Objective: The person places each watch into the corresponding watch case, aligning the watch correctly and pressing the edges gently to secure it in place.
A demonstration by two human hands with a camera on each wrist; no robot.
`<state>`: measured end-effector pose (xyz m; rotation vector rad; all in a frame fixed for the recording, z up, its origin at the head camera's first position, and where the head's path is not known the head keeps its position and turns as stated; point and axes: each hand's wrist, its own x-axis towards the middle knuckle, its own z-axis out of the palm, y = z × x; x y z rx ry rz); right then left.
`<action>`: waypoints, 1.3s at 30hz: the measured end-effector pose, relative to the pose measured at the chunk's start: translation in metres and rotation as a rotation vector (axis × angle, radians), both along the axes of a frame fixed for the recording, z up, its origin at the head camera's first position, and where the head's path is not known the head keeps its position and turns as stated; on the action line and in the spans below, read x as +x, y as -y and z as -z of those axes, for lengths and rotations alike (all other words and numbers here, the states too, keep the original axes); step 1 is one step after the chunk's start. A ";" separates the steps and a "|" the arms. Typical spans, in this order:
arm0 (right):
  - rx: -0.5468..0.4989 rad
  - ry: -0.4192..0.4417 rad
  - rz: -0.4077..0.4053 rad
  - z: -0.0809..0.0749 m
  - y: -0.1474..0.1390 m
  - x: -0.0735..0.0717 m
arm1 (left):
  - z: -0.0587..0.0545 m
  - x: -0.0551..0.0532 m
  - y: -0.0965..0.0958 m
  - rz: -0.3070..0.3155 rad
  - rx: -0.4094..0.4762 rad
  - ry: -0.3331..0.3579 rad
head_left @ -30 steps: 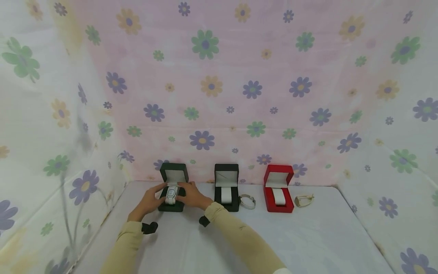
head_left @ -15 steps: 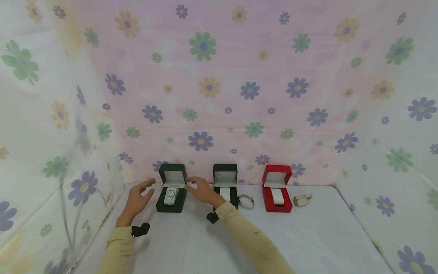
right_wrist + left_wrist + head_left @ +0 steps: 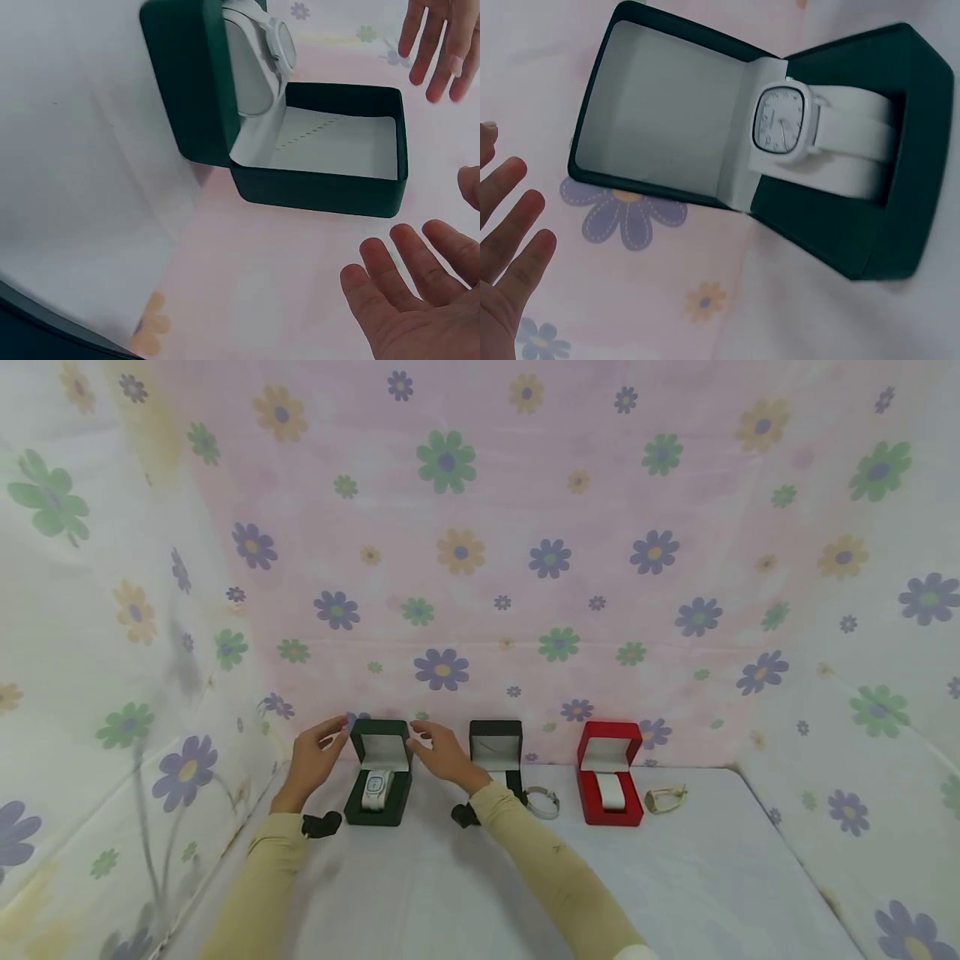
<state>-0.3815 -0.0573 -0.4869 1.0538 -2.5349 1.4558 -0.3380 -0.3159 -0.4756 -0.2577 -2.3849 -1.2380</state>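
A green watch box [image 3: 386, 814] stands with its lid raised at the left of the table. On its cushion sits a white wristwatch [image 3: 784, 124] with a squarish dial, its strap around the white pillow. My left hand [image 3: 317, 760] is beside the lid's left side, fingers extended and holding nothing. On the lid's other side, my right hand [image 3: 442, 752] has its fingers spread and is also bare. In the right wrist view both hands flank the lid [image 3: 322, 191], a gap showing between fingers and box.
A black watch box [image 3: 495, 731], lid up, is partly hidden behind my right arm. Next to it lies a silver-toned watch [image 3: 543, 803]. Farther right are a red box [image 3: 611, 817] with a white cushion and a gold-toned watch [image 3: 663, 797]. A flowered cloth [image 3: 480, 527] hangs behind.
Both hands let go of the white wristwatch in the green box and drew apart. Since then they have risen to either side of the raised lid.
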 end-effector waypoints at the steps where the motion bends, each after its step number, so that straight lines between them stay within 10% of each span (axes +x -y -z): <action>1: 0.011 -0.003 0.009 -0.002 0.002 -0.003 | -0.001 -0.004 -0.002 0.001 0.011 0.008; 13: 0.247 0.023 0.040 -0.013 0.027 -0.025 | 0.013 -0.030 -0.022 -0.103 -0.052 0.123; 39: -0.074 0.162 0.173 0.005 0.044 -0.021 | -0.002 -0.030 -0.015 -0.035 -0.040 0.234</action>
